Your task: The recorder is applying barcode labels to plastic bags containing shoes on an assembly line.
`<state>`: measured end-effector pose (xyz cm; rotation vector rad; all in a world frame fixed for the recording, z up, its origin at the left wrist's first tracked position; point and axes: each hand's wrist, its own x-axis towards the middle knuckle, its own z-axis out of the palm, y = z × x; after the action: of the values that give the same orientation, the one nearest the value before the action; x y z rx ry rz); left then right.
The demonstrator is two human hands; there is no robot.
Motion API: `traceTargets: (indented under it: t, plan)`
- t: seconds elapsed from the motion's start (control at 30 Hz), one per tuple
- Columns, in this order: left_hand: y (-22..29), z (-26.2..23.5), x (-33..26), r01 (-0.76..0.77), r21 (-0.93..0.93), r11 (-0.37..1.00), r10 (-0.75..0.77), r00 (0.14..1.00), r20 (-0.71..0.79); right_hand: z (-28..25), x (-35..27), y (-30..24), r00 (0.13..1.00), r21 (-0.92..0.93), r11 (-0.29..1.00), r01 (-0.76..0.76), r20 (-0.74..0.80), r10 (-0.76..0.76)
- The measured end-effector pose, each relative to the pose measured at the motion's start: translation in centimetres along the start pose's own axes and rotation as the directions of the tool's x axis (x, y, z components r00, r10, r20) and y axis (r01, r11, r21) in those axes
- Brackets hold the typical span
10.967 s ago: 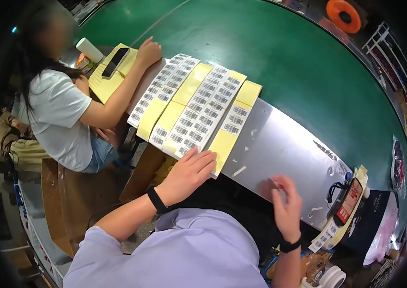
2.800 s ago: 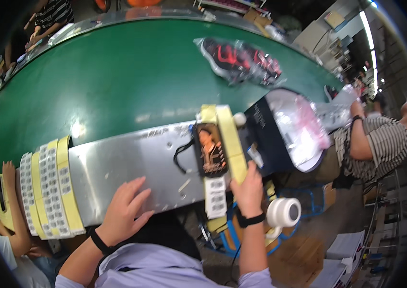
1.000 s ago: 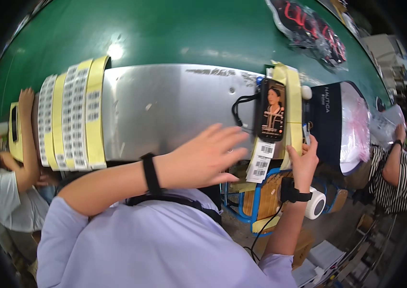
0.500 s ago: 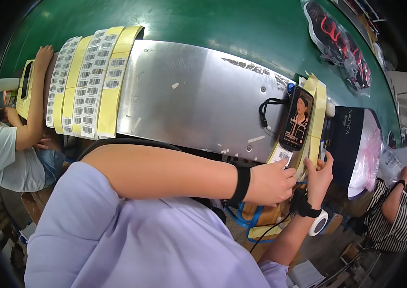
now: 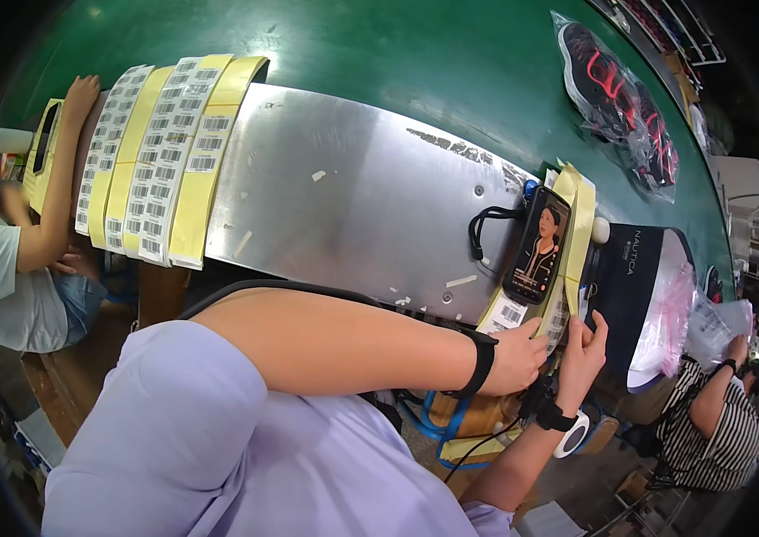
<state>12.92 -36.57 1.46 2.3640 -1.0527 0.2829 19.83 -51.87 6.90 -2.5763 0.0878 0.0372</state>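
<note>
A yellow-backed strip with printed labels (image 5: 557,324) hangs over the table's edge between my hands. My left hand (image 5: 515,360), a black band on its wrist, reaches across my body with its fingers curled and closed at the strip's left side. My right hand (image 5: 582,360) is at the other side, thumb and forefinger bent in at the strip's edge; the exact grip is small and partly hidden. Right above my hands a black phone (image 5: 537,247) with a lit picture leans on yellow backing strips (image 5: 580,199). White labels (image 5: 506,315) lie by the phone's lower end.
Several label sheets (image 5: 157,161) drape over the left end of the metal plate (image 5: 343,188) on the green table (image 5: 379,54). Bagged dark shoes (image 5: 617,98) lie far right. A dark printed panel with plastic (image 5: 634,286) stands right. Other people sit left (image 5: 17,286) and right (image 5: 711,425).
My view has shifted slightly. My right thumb and forefinger have come closer together, and both hands are now nearer the label strip's hanging part.
</note>
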Motion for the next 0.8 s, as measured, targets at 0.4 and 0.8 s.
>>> traceTargets:
  t: [0.4,0.8]
  plan:
    - [0.4,0.5,0.1,-0.008,-0.043,0.999,0.009,1.0,0.021,-0.2,0.6,-0.4,1.0,-0.081,0.997,0.016,0.004,-0.016]
    - [1.1,-0.1,0.1,-0.031,-0.06,0.998,0.033,0.999,0.031,-0.3,0.8,-0.6,0.998,-0.094,0.995,-0.039,0.041,0.043]
